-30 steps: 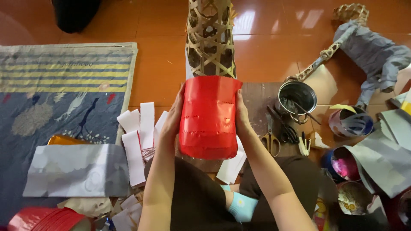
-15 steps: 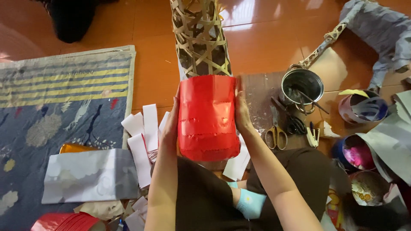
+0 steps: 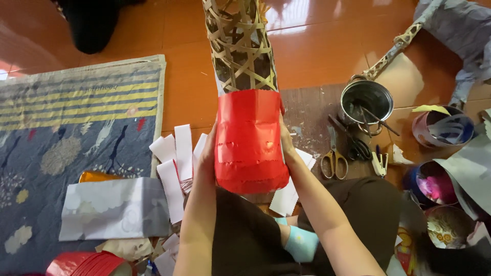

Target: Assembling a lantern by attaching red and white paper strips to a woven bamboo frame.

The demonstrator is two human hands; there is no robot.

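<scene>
Since both hands — left hand, right hand — clasp the red paper wrap mid-frame, that bamboo frame looks light, crushable — grip its sides gently.

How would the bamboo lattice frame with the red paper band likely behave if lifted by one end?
The bamboo lattice frame is open weave, so probably light and slightly springy. Its red paper band looks wrinkled and thin, likely tearing easily. Being tubular, it may roll.

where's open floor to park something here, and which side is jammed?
Free: bare orange tile between the striped mat and the bamboo frame; also tile above the metal pot. Crowded: right side, with scissors and bowls; white paper strips by the left hand.
</scene>
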